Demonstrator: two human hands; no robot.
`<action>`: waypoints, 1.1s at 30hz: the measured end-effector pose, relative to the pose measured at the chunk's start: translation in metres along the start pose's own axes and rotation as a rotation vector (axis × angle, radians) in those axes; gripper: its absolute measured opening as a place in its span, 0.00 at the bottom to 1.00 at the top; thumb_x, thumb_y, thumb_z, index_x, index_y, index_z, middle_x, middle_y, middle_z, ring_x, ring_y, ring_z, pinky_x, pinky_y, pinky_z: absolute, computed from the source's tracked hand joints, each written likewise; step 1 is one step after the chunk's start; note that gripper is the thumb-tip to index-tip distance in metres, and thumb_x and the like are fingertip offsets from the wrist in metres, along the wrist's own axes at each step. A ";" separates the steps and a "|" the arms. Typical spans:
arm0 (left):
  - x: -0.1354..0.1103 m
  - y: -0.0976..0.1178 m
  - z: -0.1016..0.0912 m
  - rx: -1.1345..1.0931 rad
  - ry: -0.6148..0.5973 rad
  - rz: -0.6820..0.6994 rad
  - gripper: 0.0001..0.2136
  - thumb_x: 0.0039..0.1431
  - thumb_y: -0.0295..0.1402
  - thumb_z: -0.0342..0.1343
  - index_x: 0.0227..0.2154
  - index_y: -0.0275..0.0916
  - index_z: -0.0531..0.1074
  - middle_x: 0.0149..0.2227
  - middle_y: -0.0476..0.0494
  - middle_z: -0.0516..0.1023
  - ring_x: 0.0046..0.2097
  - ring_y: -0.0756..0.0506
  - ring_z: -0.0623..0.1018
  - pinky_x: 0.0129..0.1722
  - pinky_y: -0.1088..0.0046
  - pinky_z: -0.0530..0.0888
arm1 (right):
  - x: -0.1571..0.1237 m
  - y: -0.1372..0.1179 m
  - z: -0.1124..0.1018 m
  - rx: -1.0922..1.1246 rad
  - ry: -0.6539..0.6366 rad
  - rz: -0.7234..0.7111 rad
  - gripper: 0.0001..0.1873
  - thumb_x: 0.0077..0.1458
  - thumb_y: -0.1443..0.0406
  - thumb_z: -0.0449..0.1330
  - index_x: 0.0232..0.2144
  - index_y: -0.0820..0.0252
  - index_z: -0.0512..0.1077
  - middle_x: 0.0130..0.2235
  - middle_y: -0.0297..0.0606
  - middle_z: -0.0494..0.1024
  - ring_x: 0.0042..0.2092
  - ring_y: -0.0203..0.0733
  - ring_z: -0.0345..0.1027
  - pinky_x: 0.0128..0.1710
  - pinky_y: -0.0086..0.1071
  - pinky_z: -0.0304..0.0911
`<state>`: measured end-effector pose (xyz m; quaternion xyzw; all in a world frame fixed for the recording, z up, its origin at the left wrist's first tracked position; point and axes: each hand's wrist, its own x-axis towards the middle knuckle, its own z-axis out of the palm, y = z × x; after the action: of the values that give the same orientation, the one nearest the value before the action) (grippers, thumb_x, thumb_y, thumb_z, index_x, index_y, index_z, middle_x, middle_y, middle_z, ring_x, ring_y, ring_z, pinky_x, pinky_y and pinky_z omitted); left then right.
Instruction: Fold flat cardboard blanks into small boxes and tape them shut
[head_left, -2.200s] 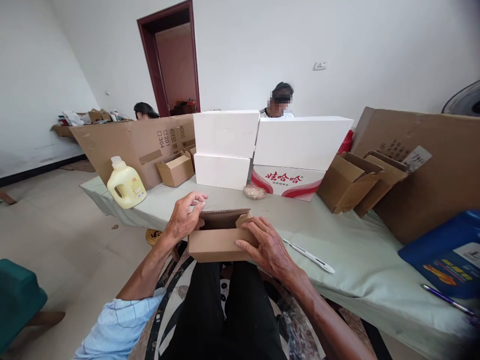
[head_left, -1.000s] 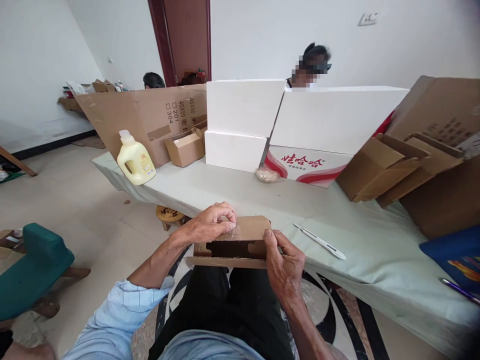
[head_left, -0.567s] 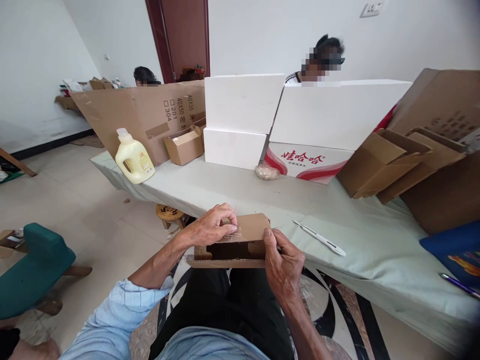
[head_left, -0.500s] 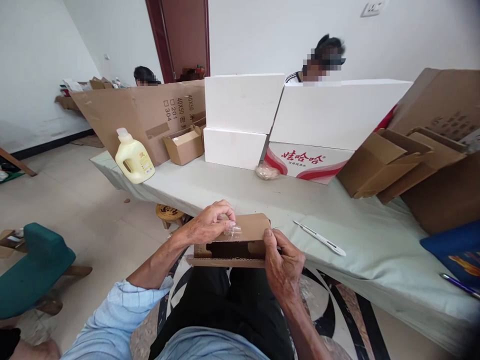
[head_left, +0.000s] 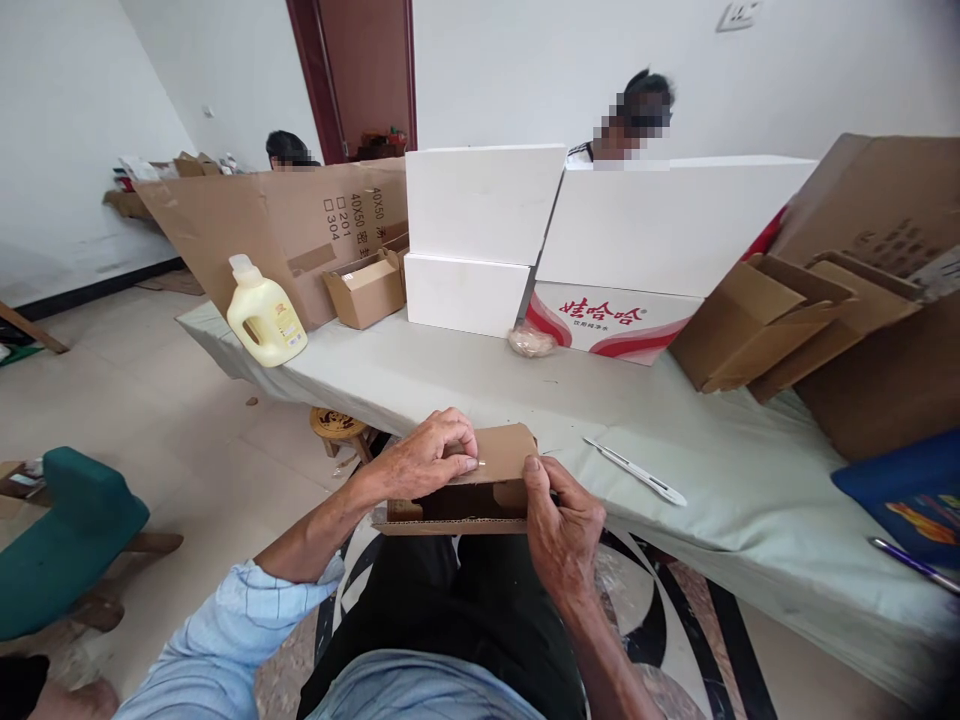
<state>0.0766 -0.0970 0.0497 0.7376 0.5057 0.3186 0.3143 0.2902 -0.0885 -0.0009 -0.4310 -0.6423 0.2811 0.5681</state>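
A small brown cardboard box [head_left: 501,455] rests over my lap at the near edge of the table, its open side facing me. My left hand [head_left: 420,460] lies curled on the box's top left, fingertips pinched against the cardboard where a bit of clear tape shows. My right hand [head_left: 559,525] grips the box's right end, thumb on the top corner. A white box cutter [head_left: 636,473] lies on the cloth just right of the box.
The table [head_left: 450,375] carries a pale cloth, a yellow detergent bottle [head_left: 264,318], an open small carton [head_left: 365,290], white foam boxes [head_left: 480,235], folded cartons [head_left: 780,320] and a blue item [head_left: 900,490]. Two people sit behind. A green stool [head_left: 67,535] stands at left.
The box was turned from open side up to open side facing me. My left hand came down onto its top and now presses the tape flat, fingers lower than half a second ago.
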 end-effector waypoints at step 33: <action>-0.020 0.004 0.012 0.393 0.164 0.371 0.13 0.76 0.25 0.49 0.35 0.39 0.74 0.39 0.41 0.80 0.43 0.43 0.80 0.45 0.67 0.77 | 0.001 -0.001 0.002 0.081 -0.010 0.000 0.24 0.72 0.52 0.59 0.25 0.57 0.66 0.28 0.31 0.66 0.30 0.38 0.57 0.32 0.32 0.57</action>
<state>0.0822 -0.1189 0.0429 0.8361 0.4378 0.3252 0.0592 0.2879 -0.0876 -0.0004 -0.4064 -0.6332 0.3090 0.5818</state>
